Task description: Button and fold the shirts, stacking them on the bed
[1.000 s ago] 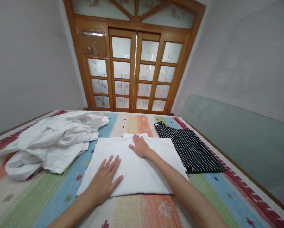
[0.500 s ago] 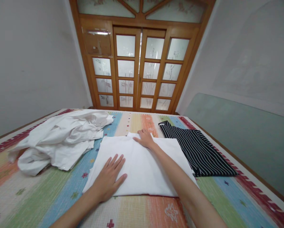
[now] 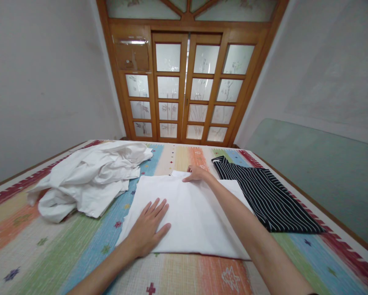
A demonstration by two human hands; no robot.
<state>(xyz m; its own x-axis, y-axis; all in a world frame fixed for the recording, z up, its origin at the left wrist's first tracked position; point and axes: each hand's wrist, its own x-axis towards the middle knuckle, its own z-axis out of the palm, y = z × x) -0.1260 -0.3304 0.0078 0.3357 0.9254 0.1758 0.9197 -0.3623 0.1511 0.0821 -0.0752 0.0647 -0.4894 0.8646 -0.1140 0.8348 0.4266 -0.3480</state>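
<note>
A folded white garment (image 3: 199,221) lies flat in front of me, with a small strip of its cloth jutting past the far edge. My left hand (image 3: 151,227) rests palm down on its left part, fingers stretched and thumb out to the side. At the far edge, near the middle, my right hand (image 3: 197,174) has its fingers curled over and its thumb against the cloth, pinching the garment there. The tips of those fingers are partly hidden. My right forearm crosses over the garment's right side.
A crumpled heap of white cloth (image 3: 88,176) lies on the left. On the right is a folded black garment with white stripes (image 3: 264,192). All lie on a bed with a multicoloured patterned cover (image 3: 88,246). A pale green headboard (image 3: 313,164) borders the right side; wooden glazed doors (image 3: 186,86) stand beyond.
My right hand has gone from lying flat with fingers spread to curled in a pinch at the garment's far edge. My left hand stays in place on the cloth. The view has shifted slightly.
</note>
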